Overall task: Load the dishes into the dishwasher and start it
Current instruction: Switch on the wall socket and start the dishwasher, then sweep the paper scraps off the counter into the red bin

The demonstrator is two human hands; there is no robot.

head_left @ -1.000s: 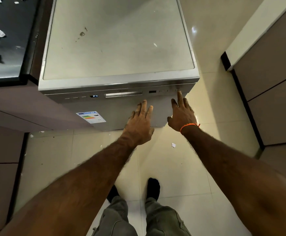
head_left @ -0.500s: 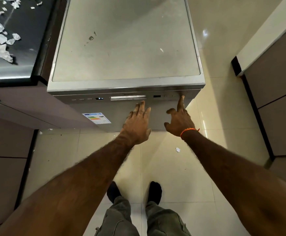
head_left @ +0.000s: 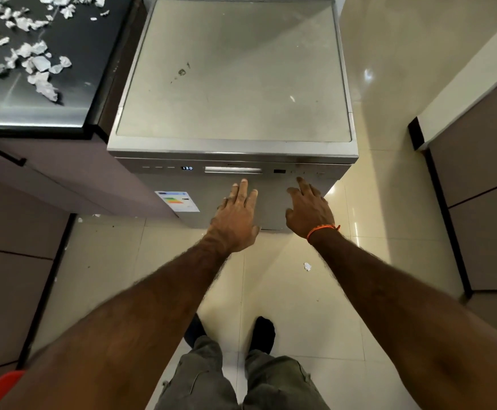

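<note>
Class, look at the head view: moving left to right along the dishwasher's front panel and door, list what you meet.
Energy label → lit display → handle recess → left hand, flat on the door → right hand, one finger reaching up near the buttons.

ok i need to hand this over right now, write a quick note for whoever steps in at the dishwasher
Left hand: fingers straight, flat against the closed door of the dishwasher, just below the handle recess.
Right hand: holds nothing, index finger stretched up to the buttons at the right of the control panel; contact cannot be told.
Display is lit and reads 130.
Done: door is shut; no dishes in view outside, so loading seems finished.
Left: confirm the cycle is actually running. The lit number suggests a programme is set, but the picture does not prove that it has started. If not, press start.
</note>
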